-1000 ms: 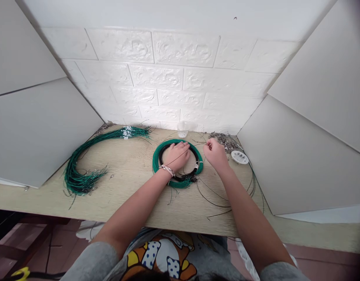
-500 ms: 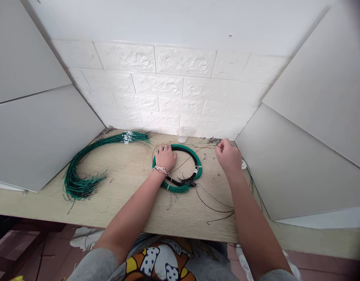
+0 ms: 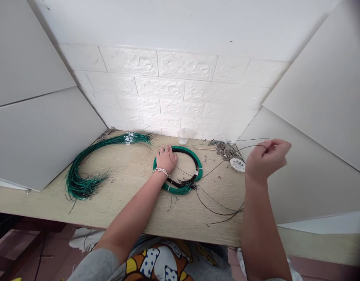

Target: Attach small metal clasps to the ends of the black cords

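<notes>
— Containers?
— Behind the wire coil: clear plastic cup, white pieces inside. Right of coil: white dish with something dark.
— In the way?
— Left hand, flattened across coil's left rim. Right hand, pinching dark wire, well right.
— Else?
— Green wire bundle, left.

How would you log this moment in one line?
left hand: on coil | right hand: holds thin wires | bundle: on table, left
</notes>
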`<state>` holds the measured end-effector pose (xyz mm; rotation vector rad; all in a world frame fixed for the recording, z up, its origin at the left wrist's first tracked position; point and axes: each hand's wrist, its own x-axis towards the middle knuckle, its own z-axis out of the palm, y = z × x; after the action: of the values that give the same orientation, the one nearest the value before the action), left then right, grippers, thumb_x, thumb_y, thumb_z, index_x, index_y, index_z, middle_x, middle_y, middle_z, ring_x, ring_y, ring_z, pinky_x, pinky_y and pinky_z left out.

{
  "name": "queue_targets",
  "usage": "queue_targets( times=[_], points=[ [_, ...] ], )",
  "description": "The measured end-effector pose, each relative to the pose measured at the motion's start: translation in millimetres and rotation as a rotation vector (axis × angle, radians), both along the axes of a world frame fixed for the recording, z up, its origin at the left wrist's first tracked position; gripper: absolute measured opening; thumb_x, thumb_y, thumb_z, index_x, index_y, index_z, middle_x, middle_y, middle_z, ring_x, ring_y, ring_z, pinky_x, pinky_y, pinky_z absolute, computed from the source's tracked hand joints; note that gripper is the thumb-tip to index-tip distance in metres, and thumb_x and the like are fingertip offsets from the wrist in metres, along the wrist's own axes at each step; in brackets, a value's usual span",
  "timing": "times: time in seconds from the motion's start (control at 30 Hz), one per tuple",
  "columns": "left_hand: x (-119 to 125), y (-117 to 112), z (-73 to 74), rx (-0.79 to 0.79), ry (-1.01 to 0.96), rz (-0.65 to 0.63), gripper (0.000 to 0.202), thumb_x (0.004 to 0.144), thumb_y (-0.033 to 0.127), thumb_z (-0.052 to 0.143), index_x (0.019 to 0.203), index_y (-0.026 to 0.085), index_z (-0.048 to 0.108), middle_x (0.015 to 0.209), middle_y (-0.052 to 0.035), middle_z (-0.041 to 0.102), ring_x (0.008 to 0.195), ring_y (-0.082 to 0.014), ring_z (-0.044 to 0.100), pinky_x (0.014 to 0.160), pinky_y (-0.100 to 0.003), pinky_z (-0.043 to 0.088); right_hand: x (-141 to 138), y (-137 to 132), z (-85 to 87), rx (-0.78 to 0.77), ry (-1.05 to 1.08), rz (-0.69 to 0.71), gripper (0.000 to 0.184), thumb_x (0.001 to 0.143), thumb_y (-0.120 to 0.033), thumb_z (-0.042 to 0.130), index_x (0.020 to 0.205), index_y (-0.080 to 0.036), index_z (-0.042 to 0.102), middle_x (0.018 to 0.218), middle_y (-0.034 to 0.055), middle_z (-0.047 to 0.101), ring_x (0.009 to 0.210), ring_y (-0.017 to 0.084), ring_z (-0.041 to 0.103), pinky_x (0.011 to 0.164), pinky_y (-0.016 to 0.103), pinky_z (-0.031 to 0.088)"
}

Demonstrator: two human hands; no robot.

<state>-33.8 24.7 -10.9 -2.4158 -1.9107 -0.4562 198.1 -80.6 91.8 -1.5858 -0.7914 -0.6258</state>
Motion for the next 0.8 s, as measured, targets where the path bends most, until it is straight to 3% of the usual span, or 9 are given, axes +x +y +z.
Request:
queue_targets(
  times=[0.17,0.27,0.37,0.47,0.57,0.7,0.8],
  points=[
    [0.9,-0.9,2.1,-0.048,0.032,0.007,0.056,0.084,0.033,0.029,0.131,0.004,0.036,0.136,-0.0145,0.038,0.125,-0.0325,0.029,0.097,-0.049,0.030,8.4,-10.3,17.1,0.310,-0.071,0.059,0.014,0.083,-0.024,0.033,0.072,-0.023,0.025,0.064,-0.0013,0.032,0.051,0.011,0.036,0.048,0.027,0.031],
    [1.5,-0.6,3.4,-0.060,0.029,0.006,0.056,0.084,0.032,0.029,0.132,0.004,0.035,0.137,-0.0142,0.037,0.125,-0.0320,0.029,0.097,-0.049,0.029,15.3,-16.8,25.3,0.433,-0.171,-0.006,0.019,0.086,-0.033,0.030,0.070,-0.023,0.024,0.071,0.0011,0.029,0.057,0.011,0.034,0.052,0.029,0.032],
    [1.9,-0.8,3.8,-0.070,0.016,0.010,0.056,0.084,0.032,0.029,0.132,0.003,0.035,0.136,-0.0143,0.037,0.125,-0.0315,0.028,0.098,-0.048,0.029,18.4,-21.8,32.3,0.522,-0.196,-0.046,0.021,0.085,-0.035,0.032,0.069,-0.024,0.024,0.073,0.0017,0.027,0.061,0.012,0.033,0.055,0.031,0.032],
    [0.9,-2.0,8.6,-0.102,0.007,0.002,0.056,0.084,0.032,0.030,0.132,0.004,0.034,0.137,-0.0146,0.036,0.126,-0.0305,0.027,0.099,-0.047,0.028,13.3,-23.1,37.5,0.512,-0.172,0.000,0.017,0.083,-0.032,0.033,0.069,-0.023,0.027,0.071,0.0015,0.029,0.059,0.012,0.035,0.054,0.030,0.032],
    [-4.1,-5.2,25.9,-0.214,-0.008,-0.025,0.053,0.083,0.036,0.033,0.131,0.014,0.040,0.138,-0.0105,0.036,0.124,-0.0332,0.029,0.098,-0.051,0.026,-2.3,-20.6,39.9,0.277,-0.069,0.130,0.011,0.077,-0.027,0.040,0.068,-0.020,0.038,0.065,0.0010,0.039,0.054,0.011,0.037,0.049,0.027,0.031],
    [-21.7,-17.7,69.1,-0.415,0.006,-0.042,0.044,0.080,0.049,0.036,0.117,0.033,0.056,0.135,-0.0037,0.041,0.118,-0.0396,0.036,0.093,-0.059,0.022,-33.9,-12.7,37.4,-0.268,0.182,0.423,0.011,0.069,-0.026,0.050,0.066,-0.017,0.054,0.055,-0.0014,0.046,0.043,0.008,0.034,0.042,0.024,0.028],
    [-44.4,-34.2,103.5,-0.443,-0.017,-0.196,0.042,0.075,0.049,0.044,0.106,0.028,0.064,0.113,-0.0055,0.060,0.103,-0.0304,0.051,0.089,-0.044,0.034,-55.5,-5.7,33.4,-0.562,0.301,0.704,0.013,0.068,-0.026,0.049,0.063,-0.017,0.055,0.049,-0.0033,0.044,0.039,0.007,0.033,0.040,0.022,0.027]
  ],
)
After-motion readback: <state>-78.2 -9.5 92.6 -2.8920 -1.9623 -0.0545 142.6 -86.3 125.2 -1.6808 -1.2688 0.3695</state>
